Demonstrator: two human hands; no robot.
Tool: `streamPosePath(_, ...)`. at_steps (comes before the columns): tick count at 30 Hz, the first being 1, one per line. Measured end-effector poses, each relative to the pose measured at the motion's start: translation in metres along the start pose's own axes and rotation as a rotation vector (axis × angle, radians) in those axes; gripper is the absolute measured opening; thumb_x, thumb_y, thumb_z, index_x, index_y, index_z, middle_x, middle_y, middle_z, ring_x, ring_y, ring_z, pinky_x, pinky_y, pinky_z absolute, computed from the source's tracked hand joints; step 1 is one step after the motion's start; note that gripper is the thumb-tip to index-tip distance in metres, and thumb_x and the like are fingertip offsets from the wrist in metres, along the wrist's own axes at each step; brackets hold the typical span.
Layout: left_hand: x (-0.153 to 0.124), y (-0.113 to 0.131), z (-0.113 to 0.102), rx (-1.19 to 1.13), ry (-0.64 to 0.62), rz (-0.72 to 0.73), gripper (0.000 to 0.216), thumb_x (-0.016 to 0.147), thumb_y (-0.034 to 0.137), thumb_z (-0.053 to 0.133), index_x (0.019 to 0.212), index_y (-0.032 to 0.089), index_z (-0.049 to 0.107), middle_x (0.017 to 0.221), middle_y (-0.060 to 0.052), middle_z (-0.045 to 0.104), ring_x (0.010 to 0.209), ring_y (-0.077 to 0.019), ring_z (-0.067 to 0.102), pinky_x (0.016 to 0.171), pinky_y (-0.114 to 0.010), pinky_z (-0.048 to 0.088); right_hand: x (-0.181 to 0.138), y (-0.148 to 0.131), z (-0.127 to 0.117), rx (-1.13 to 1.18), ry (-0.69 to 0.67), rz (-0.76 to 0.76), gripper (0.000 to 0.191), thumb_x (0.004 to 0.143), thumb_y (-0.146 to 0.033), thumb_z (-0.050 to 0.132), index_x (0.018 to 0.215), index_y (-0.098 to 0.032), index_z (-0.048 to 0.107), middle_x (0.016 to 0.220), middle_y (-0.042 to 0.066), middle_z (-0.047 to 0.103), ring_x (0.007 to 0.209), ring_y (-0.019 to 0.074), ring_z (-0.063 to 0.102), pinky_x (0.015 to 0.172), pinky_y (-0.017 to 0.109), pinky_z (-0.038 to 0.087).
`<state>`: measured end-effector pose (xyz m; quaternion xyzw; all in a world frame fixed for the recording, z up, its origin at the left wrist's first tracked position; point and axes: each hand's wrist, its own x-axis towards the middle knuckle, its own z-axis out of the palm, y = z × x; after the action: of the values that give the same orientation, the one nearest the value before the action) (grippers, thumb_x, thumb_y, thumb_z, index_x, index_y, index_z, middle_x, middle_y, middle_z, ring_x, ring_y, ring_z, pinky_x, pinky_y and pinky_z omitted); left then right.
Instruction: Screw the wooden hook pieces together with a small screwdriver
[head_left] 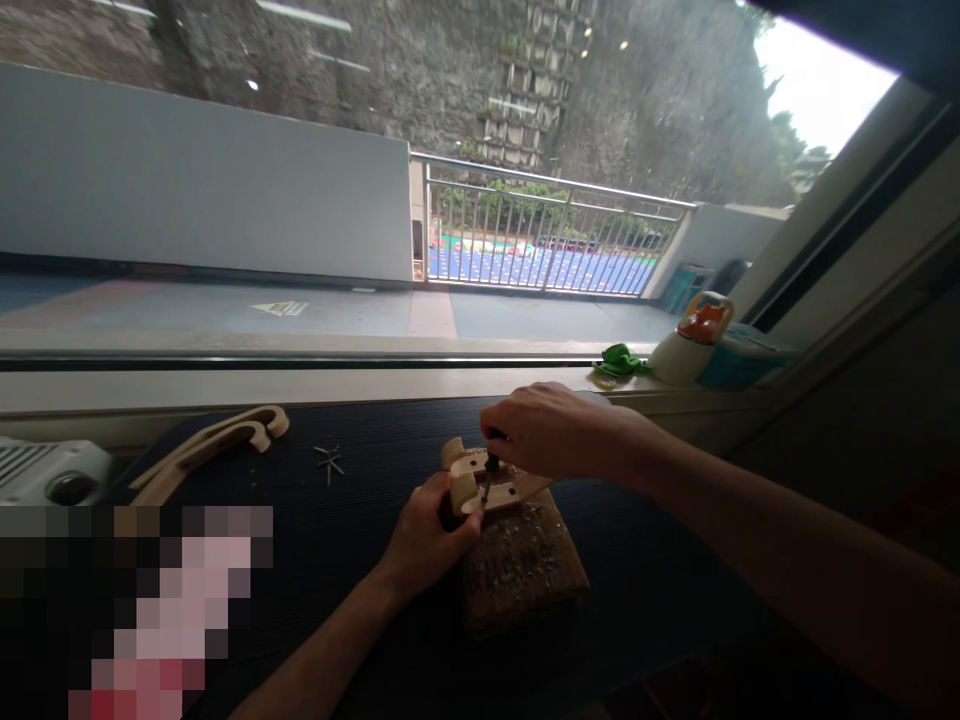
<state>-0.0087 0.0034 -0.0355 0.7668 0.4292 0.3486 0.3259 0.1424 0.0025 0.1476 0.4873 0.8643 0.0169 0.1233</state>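
Note:
My left hand (427, 540) is closed around the near end of a small pale wooden piece (471, 478) that rests on a brown wooden block (525, 575) strewn with shavings. Above the piece, my right hand (544, 430) is closed on a small dark-handled tool (489, 475), whose thin tip points down into the wood. Both hands meet over the block on a dark table (352, 560).
A curved wooden part (217, 445) and several small screws (328, 462) lie to the left on the table. A white device (52, 475) sits at the far left. On the window sill stand a green object (619, 360) and a white and orange container (694, 340).

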Motion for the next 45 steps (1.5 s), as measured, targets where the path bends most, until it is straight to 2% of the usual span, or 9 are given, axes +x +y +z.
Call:
streamPosePath(4,0.0005,0.0003,-0.0001,-0.002,0.013,-0.004,0.023,0.072,0.028,0.056,0.094,0.020,0.057,0.090,-0.002,0.064,0.083,-0.0178,0.059,0.076,-0.028,0.046,-0.0047,0.0018,-0.0022,0.080,-0.009,-0.105,0.019,0.076,-0.020,0.047,0.083,-0.020,0.064,0.077,0.003,0.064,0.064,0.0135,0.050,0.055,0.026,0.030)
streamPosePath(8,0.0005,-0.0008,0.0007,0.006,0.010,-0.007,0.021,0.072,0.028,0.056,0.092,0.019,0.056,0.086,-0.001,0.063,0.078,-0.0167,0.058,0.075,-0.028,0.046,-0.0039,0.0018,-0.0029,0.096,-0.045,-0.136,0.018,0.075,-0.015,0.047,0.079,-0.017,0.064,0.077,0.005,0.064,0.065,0.0132,0.049,0.057,0.027,0.031)
streamPosePath(22,-0.0003,-0.0012,0.0006,0.001,-0.011,-0.008,0.024,0.073,0.027,0.055,0.096,0.019,0.054,0.094,-0.004,0.062,0.087,-0.0189,0.058,0.080,-0.031,0.045,-0.0024,-0.0021,-0.0013,0.030,-0.067,-0.041,0.021,0.078,-0.021,0.045,0.079,-0.015,0.066,0.069,0.005,0.062,0.056,0.0113,0.046,0.052,0.025,0.026)
streamPosePath(32,0.0006,-0.0006,0.0010,0.004,0.005,-0.002,0.020,0.073,0.027,0.056,0.090,0.019,0.055,0.088,-0.002,0.062,0.081,-0.0173,0.058,0.076,-0.029,0.046,-0.0012,-0.0020,-0.0049,0.015,-0.034,-0.149,0.015,0.077,-0.015,0.048,0.074,-0.015,0.063,0.073,0.004,0.062,0.059,0.0100,0.046,0.053,0.025,0.026)
streamPosePath(39,-0.0005,-0.0005,0.0003,-0.002,-0.019,-0.015,0.023,0.073,0.028,0.056,0.095,0.020,0.053,0.092,-0.002,0.061,0.085,-0.0179,0.057,0.080,-0.031,0.045,-0.0005,-0.0008,-0.0005,0.029,-0.053,-0.100,0.021,0.081,-0.020,0.044,0.075,-0.014,0.063,0.067,0.004,0.060,0.053,0.0095,0.041,0.052,0.026,0.026)
streamPosePath(45,-0.0001,-0.0001,0.0003,0.014,-0.018,-0.005,0.020,0.074,0.028,0.055,0.092,0.019,0.053,0.089,-0.002,0.061,0.081,-0.0171,0.057,0.077,-0.030,0.045,-0.0046,-0.0026,-0.0012,0.046,-0.026,-0.073,0.020,0.081,-0.022,0.045,0.080,-0.015,0.064,0.067,0.004,0.059,0.054,0.0101,0.042,0.051,0.026,0.025)
